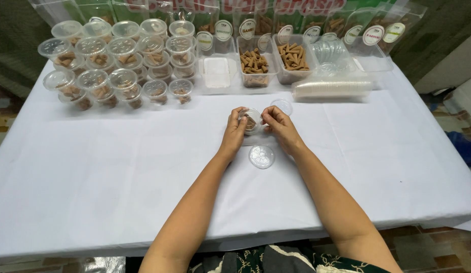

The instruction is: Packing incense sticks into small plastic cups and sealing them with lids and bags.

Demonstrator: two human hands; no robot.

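- My left hand [234, 132] and right hand [280, 127] meet over the white tablecloth [119, 172], fingertips pinching a small clear plastic cup [251, 121] with brown cone pieces inside.
- The cup sits between both hands, at mid-table.
- A clear round plastic lid [261, 156] lies flat just below my hands; another clear lid [281, 106] lies just beyond my right fingers.
- Stacked lidded cups of brown pieces [114, 65] stand far left; open clear trays of brown cones [273, 60] sit behind.

Clear glossy plastic cup [251, 121] and lid [261, 156]; matt white cloth table cover [119, 172]; matt brown cones [253, 62].
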